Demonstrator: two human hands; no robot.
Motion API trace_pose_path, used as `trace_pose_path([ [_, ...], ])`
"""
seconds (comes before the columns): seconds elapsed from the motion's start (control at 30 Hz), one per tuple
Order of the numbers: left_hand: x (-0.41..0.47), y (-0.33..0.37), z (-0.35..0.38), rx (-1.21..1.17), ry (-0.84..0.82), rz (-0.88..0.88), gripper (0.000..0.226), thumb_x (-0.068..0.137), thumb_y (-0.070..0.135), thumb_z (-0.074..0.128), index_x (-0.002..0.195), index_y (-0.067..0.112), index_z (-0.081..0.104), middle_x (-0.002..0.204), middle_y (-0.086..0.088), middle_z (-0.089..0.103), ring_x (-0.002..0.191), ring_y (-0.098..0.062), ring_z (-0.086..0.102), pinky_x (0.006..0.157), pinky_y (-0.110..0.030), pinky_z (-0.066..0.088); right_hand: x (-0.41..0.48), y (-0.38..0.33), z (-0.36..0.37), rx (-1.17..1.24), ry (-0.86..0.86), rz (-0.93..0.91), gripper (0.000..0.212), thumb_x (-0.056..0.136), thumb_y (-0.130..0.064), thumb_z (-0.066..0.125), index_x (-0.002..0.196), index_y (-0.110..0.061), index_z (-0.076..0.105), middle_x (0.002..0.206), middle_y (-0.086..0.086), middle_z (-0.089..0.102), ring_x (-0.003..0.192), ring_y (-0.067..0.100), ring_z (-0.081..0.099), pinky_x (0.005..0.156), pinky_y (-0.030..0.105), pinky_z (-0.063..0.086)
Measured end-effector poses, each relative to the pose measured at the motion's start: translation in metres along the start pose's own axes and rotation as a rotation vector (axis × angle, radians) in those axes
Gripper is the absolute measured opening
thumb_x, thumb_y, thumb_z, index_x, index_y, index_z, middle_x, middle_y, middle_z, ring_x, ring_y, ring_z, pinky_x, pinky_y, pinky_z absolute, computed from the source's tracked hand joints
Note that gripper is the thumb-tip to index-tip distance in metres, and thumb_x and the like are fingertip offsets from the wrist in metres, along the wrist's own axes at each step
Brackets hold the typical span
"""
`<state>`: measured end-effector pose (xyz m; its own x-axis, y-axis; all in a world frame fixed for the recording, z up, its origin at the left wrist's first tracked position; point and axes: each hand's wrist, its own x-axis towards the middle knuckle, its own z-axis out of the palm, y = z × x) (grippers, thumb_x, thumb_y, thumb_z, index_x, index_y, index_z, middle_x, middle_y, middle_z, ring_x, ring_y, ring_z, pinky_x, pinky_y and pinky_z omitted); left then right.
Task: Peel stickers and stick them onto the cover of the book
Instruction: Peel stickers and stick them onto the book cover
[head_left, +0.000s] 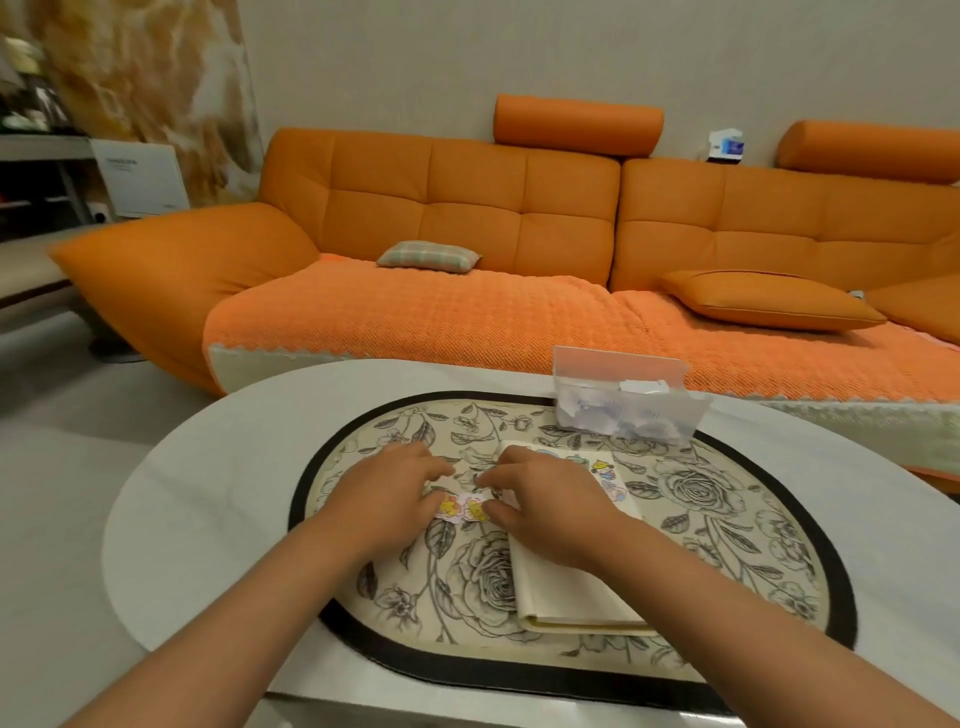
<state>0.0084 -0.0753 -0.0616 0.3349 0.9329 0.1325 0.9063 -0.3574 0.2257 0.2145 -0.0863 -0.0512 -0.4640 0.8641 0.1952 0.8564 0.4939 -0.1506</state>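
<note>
Cream book points away; sticker strip crosswise.

- Between my left hand and right hand, I see the sticker sheet: pale pink with yellow cartoon figures.
- Under my right hand, the book is plain cream, with blue and yellow stickers on its cover.
- Beneath both hands, the mat is cream with grey-black roses and a black border.
- Beyond the hands, the sofa is orange.

An orange sofa stands behind, with a plaid pillow lying on its seat. A floral mat lies on the oval table.
</note>
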Motion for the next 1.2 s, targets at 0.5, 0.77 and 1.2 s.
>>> trace_pose_path([
  [0.5, -0.002, -0.009, 0.000, -0.025, -0.090, 0.037, 0.034, 0.094, 0.049, 0.061, 0.124, 0.034, 0.068, 0.121, 0.014, 0.055, 0.120, -0.008, 0.045, 0.096, -0.034, 0.047, 0.018, -0.007, 0.008, -0.197, -0.128, -0.134, 0.030, 0.102, -0.039, 0.046, 0.099, -0.024, 0.072, 0.102, -0.007, 0.063, 0.087, 0.019, 0.062, 0.070, 0.036, 0.053],
  [0.77, -0.007, -0.003, -0.003, -0.068, -0.046, 0.008, 0.030, 0.095, 0.045, 0.060, 0.122, 0.035, 0.065, 0.120, 0.015, 0.057, 0.113, -0.007, 0.051, 0.091, -0.035, 0.050, 0.012, -0.008, 0.013, -0.152, -0.018, -0.121, 0.020, 0.094, -0.035, 0.056, 0.097, -0.030, 0.076, 0.098, -0.010, 0.068, 0.089, 0.012, 0.063, 0.068, 0.030, 0.051],
  [1.2, -0.011, 0.028, -0.026, -0.961, -0.096, -0.318, 0.025, 0.100, 0.032, 0.055, 0.097, 0.018, 0.074, 0.085, 0.009, 0.078, 0.070, -0.010, 0.067, 0.062, -0.026, 0.045, -0.002, -0.004, -0.003, 0.020, 0.550, -0.156, 0.022, 0.090, -0.041, 0.058, 0.085, -0.029, 0.076, 0.087, -0.015, 0.067, 0.062, 0.006, 0.060, 0.046, 0.024, 0.045],
])
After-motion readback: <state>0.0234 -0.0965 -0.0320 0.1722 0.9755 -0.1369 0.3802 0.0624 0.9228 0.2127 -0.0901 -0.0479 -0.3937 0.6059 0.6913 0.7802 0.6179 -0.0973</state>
